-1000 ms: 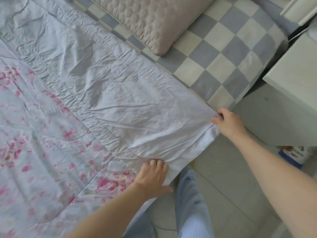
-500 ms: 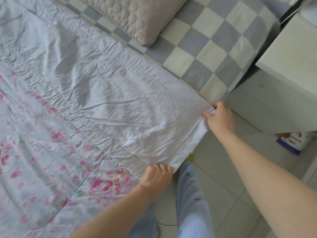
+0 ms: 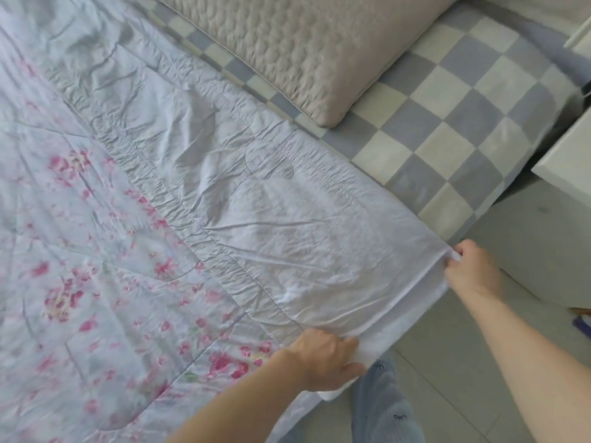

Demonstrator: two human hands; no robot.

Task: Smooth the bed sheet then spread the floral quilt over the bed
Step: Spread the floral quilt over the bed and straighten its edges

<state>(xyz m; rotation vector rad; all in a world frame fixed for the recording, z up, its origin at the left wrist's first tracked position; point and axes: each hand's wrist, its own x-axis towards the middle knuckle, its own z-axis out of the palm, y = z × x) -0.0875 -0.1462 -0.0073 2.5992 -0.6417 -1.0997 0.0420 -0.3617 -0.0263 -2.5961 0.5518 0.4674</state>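
Floral quilt (image 3: 134, 251) lies creased, plain pale border along its edge.

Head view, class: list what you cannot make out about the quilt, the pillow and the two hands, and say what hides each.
- Quilt: its far and left sides are cut off by the picture edges.
- Pillow: its top is cut off by the upper edge.
- Left hand: its fingertips are tucked into the quilt's edge.
- Right hand: its fingertips are hidden by the bunched corner that it pinches.
- Sheet: mostly covered by quilt and pillow.

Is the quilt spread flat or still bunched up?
Mostly spread: the quilt lies open over the bed, lightly wrinkled; both hands, left hand and right hand, grip its edge.
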